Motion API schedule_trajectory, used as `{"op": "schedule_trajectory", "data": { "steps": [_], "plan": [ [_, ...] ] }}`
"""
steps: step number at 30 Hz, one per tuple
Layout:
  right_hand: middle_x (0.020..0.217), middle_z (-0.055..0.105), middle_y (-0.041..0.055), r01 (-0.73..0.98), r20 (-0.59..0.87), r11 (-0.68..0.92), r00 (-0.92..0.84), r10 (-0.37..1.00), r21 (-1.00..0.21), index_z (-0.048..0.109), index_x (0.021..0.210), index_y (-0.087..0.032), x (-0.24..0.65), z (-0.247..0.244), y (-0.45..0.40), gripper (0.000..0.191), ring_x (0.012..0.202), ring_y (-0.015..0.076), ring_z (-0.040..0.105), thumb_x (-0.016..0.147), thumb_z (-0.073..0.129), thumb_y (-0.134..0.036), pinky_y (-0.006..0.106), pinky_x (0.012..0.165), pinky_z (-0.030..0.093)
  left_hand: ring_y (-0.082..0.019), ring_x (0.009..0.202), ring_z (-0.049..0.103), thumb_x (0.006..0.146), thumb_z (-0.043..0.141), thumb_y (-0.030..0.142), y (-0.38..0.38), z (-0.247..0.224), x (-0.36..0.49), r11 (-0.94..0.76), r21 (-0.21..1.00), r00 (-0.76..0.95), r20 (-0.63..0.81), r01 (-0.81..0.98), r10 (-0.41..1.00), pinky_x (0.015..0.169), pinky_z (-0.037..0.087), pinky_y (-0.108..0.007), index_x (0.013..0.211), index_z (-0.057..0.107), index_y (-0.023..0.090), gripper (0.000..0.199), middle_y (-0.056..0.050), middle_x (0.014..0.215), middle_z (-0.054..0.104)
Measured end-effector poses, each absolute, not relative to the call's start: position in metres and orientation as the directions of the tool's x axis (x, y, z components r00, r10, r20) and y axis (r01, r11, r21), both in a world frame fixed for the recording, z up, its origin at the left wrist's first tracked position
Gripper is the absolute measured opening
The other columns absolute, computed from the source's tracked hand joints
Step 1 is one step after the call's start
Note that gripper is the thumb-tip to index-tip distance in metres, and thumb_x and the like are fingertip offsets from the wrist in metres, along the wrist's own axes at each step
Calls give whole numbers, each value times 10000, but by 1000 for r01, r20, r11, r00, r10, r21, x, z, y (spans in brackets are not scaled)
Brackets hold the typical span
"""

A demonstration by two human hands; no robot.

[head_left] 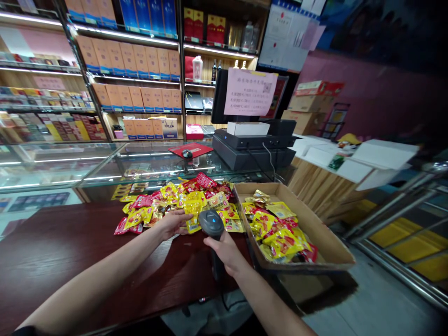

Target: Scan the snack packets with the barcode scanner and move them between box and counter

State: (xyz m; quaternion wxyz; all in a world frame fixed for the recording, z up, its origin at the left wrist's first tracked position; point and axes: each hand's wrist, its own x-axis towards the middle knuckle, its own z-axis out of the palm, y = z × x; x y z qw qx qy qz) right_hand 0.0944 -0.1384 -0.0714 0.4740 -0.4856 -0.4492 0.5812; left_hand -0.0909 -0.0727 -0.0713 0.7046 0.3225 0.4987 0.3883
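In my right hand (pixel 227 254) is a dark grey barcode scanner (pixel 212 223), a small blue light showing on its head and its cord hanging below the table edge. My left hand (pixel 174 224) is closed on the edge of a yellow snack packet (pixel 193 210), just left of the scanner head. Behind both hands lies a heap of red, yellow and gold snack packets (pixel 143 216). To the right, a shallow cardboard box (pixel 325 242) holds several more such packets (pixel 276 228), jumbled together.
A dark red wooden tabletop (pixel 63 247) spreads under my arms. Behind it runs a glass display counter (pixel 101 163) with a mouse (pixel 187 153) on a red pad. A monitor (pixel 220 98) and black cash drawer (pixel 252 156) stand behind the heap. Metal railings (pixel 395 252) are at right.
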Motion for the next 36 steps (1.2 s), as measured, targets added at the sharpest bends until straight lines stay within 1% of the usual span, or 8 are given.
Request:
{"op": "schedule_trajectory", "data": {
  "steps": [4, 7, 10, 14, 20, 26, 32, 36],
  "plan": [
    [811, 683, 13, -159, -244, -264, -133, 961, -951, 625, 849, -162, 88, -82, -141, 291, 716, 158, 626, 571, 696, -207, 278, 659, 487, -78, 497, 546, 525, 851, 223, -55, -64, -92, 429, 879, 112, -415, -206, 903, 503, 538, -244, 732, 511, 166, 402, 34, 665, 605],
    [785, 667, 27, -202, -275, -324, -237, 932, -924, 585, 835, -156, 82, -82, -143, 330, 642, 173, 643, 568, 726, -289, 278, 522, 499, -80, 494, 539, 486, 869, 247, -47, -56, -92, 401, 901, 101, -389, -164, 916, 499, 534, -244, 694, 490, 163, 440, 39, 624, 578],
    [608, 611, -6, -163, -254, -309, -288, 923, -937, 539, 757, -153, 78, -81, -146, 335, 483, 151, 598, 590, 725, -377, 257, 406, 470, -98, 527, 576, 493, 868, 269, -42, -49, -94, 375, 921, 134, -361, -103, 923, 516, 539, -245, 703, 528, 147, 418, 9, 645, 604],
    [413, 503, -60, -90, -236, -270, -280, 931, -959, 497, 691, -170, 75, -84, -148, 316, 332, 104, 472, 650, 679, -424, 231, 339, 426, -114, 549, 611, 542, 848, 290, -38, -47, -100, 365, 927, 176, -346, -89, 921, 544, 548, -251, 714, 560, 147, 364, -8, 659, 629],
    [340, 448, -78, -11, -217, -226, -246, 945, -974, 483, 653, -185, 73, -87, -146, 227, 267, 81, 381, 697, 620, -360, 192, 297, 335, -108, 554, 605, 533, 850, 270, -41, -47, -105, 359, 927, 192, -335, -105, 922, 558, 554, -250, 704, 565, 152, 353, 12, 639, 613],
    [333, 439, -75, -5, -200, -208, -264, 944, -978, 464, 599, -190, 71, -88, -146, 235, 265, 81, 380, 703, 598, -352, 189, 296, 317, -85, 546, 573, 552, 834, 281, -49, -41, -101, 340, 938, 195, -323, -63, 926, 546, 529, -227, 688, 580, 145, 318, 29, 619, 585],
    [331, 442, -81, -23, -211, -225, -269, 940, -974, 481, 643, -192, 71, -86, -146, 228, 266, 82, 371, 698, 603, -377, 190, 305, 314, -77, 533, 548, 512, 846, 305, -49, -43, -100, 334, 941, 187, -318, -59, 929, 548, 522, -232, 670, 568, 147, 356, 42, 601, 550],
    [324, 446, -76, -13, -227, -239, -262, 938, -971, 483, 646, -190, 73, -83, -145, 233, 271, 85, 377, 689, 607, -383, 192, 313, 309, -44, 417, 441, 488, 846, 361, -47, -45, -100, 312, 950, 125, -308, -12, 943, 468, 491, -217, 591, 495, 158, 419, 77, 502, 464]
  ]
}}
